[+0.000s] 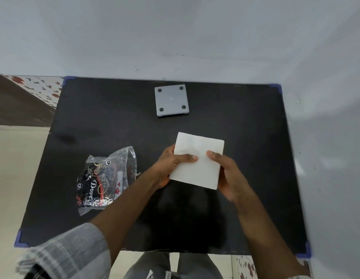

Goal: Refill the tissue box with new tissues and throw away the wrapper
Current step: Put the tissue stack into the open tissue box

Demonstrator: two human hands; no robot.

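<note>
While both hands, left hand (171, 168) and right hand (229, 174), grip the tissues (197, 160) mid-surface, the empty wrapper (106, 178) sits at 9 o'clock. Next up, probably: carry the stack to the box (171, 100) at 12 and load it.

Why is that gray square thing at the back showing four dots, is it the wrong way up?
It looks so. The gray box lies at the back of the black table with four round pads facing up, likely its feet. The empty wrapper lies crumpled on the left, while both hands hold the tissue stack.
</note>
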